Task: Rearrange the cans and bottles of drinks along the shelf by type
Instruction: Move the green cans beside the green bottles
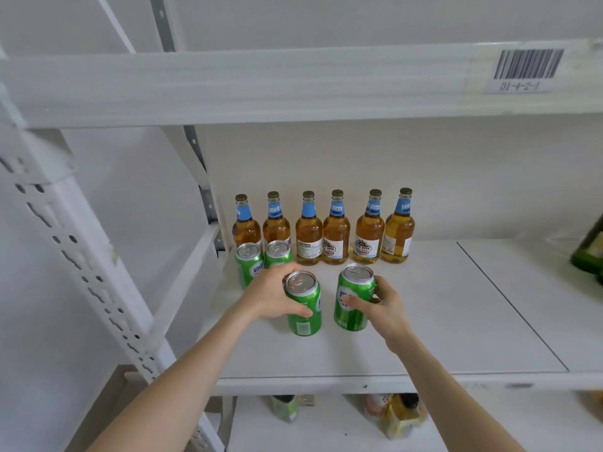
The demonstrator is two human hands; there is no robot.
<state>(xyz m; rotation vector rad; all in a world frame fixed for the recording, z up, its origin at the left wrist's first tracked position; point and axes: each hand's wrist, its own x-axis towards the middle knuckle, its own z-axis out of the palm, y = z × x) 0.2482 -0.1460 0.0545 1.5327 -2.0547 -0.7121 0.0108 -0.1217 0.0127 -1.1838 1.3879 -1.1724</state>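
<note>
Centre of the frame, on the white shelf (440,321): two green cans, each held by one hand. Left hand (277,295): fingers wrapped round the upper body of the centre can (305,316), thumb across its near face, pull-tab top showing. Right hand (383,303): thumb pressed on the label and fingers curled behind the right can (350,298), which stands just beside the centre can, a gap between them. Whether either base rests on the board cannot be told. Behind them, along the back wall: six amber bottles (336,236) with blue neck labels and gold caps, upright in one row. Left end of that row, just in front of the first two bottles: two standing cans (249,265), green, side by side. Right edge of the frame: dark green bottle (589,252), partly cut off. Upper right, on the shelf edge above: barcode label (525,68). Bottom of the frame, lower level: blurred packages (399,415).
</note>
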